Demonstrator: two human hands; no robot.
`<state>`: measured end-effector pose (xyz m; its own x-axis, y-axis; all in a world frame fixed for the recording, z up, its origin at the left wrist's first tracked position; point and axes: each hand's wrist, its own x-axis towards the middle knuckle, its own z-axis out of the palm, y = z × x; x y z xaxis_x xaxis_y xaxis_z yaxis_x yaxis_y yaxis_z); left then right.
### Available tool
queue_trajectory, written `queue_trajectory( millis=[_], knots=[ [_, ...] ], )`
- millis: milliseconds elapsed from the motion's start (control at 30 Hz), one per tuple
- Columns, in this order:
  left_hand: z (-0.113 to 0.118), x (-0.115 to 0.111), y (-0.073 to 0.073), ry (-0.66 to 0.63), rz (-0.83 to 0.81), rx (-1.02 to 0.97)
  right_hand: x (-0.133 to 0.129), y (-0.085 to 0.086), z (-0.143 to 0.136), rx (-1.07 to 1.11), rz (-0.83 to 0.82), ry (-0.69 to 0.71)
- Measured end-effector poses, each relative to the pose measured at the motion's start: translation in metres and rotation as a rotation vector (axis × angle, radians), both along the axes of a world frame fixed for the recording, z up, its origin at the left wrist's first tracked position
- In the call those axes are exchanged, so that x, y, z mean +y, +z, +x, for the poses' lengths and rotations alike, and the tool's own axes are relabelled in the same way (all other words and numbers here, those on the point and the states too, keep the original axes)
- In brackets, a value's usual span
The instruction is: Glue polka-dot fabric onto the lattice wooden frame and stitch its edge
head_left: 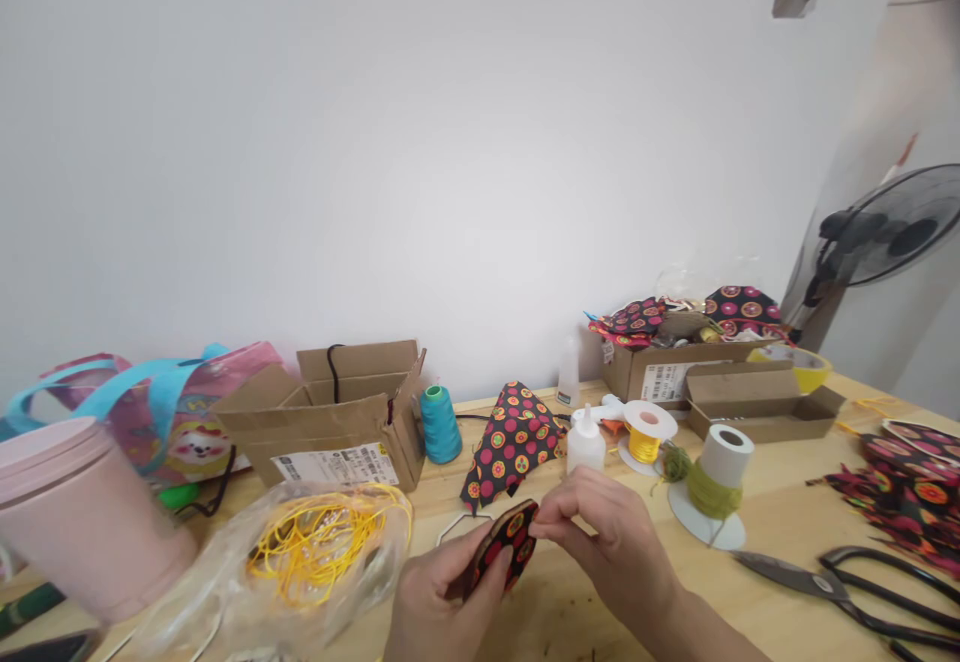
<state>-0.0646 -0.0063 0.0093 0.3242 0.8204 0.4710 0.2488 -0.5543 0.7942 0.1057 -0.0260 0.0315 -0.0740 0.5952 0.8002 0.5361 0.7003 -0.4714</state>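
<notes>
Head view: right of the yellow cord (315, 547), your left hand (448, 587) clamps the patch (520, 530) above the bench (787, 502). It looks light and fairly stiff; hold it by its flat faces. Your right hand (611, 547) pinches together at its right edge, on what you can't tell.

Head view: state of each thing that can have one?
Left hand, gripping black patterned fabric piece
Right hand, pinched shut at its edge
Leftmost brown cardboard box, open
Shallow brown cardboard box, open
Black metal scissors, closed
Teal thread cone, upright
Thin yellow cord, tangled
</notes>
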Motion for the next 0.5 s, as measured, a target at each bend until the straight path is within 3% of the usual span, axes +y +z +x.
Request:
queue_trajectory(
  millis=[167,267,400,500],
  knots=[
    [-0.002,0.0,-0.001,0.004,0.065,0.043,-0.002,0.001,0.001,0.072,-0.075,-0.034],
    [-0.004,0.001,0.001,0.03,0.223,0.107,-0.001,0.001,-0.003,0.196,-0.323,0.009],
    [-0.006,0.003,0.007,0.055,0.448,0.149,0.002,-0.003,-0.012,0.496,-0.827,0.276],
    [-0.009,0.005,0.008,0.047,0.541,0.174,0.001,-0.008,-0.016,0.651,-0.982,0.458]
  ],
)
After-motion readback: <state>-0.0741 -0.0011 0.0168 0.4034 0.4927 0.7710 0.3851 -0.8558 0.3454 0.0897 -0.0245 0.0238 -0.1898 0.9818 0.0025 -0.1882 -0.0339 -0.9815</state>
